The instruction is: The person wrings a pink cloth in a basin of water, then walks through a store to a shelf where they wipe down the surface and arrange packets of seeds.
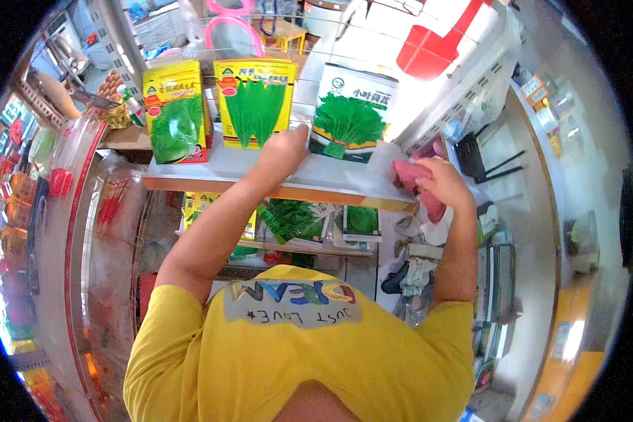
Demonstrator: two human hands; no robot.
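Note:
My left hand (289, 149) is closed at the shelf, its fingertips near the gap between a yellow seed packet (254, 105) and a white-and-green seed packet (351, 113); whether it grips anything is hidden. With my right hand (444, 182) I hold a pink cloth (427, 192) at the right end of the white shelf (322, 176). The cloth hangs partly over the shelf's end. Another group of yellow packets, showing leafy greens (176, 124), stands upright at the left. All the packets lean back towards a wire grid.
Below, a lower shelf (295, 246) holds more seed packets (361, 221). A red scoop (427, 50) hangs behind the grid at the upper right. Eggs (111, 87) are stacked at the left. A black router (469, 158) with antennas and a slotted metal post (453, 97) stand at the right.

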